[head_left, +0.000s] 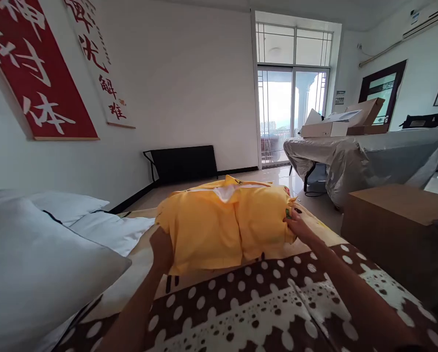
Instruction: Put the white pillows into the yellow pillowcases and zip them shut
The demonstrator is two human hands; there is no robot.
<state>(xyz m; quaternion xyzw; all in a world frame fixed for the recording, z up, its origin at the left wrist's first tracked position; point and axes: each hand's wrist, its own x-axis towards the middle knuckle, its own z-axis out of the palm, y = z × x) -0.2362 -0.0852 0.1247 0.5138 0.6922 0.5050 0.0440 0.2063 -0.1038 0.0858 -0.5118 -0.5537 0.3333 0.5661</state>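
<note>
– Yellow, soft-looking cloth: a garment (204, 225), bunched into a wide, rounded block. Which way from the fingers?
– Directly between left hand (162, 249) and right hand (297, 225), long axis running side to side, one end close to each; neither clearly nearer.
– And the grip?
– On the right, fingers clamped on the garment's edge. On the left, fingers hidden by cloth; impossible to tell whether apart or together.
– Resting where?
– Over the patterned bedcover (248, 293), perhaps slightly raised; hard to tell. Smooth panels, a central fold, ruffled ends.
– And nearby?
– Plump white pillows (50, 264), leftward; brown-and-cream dots below.
</note>
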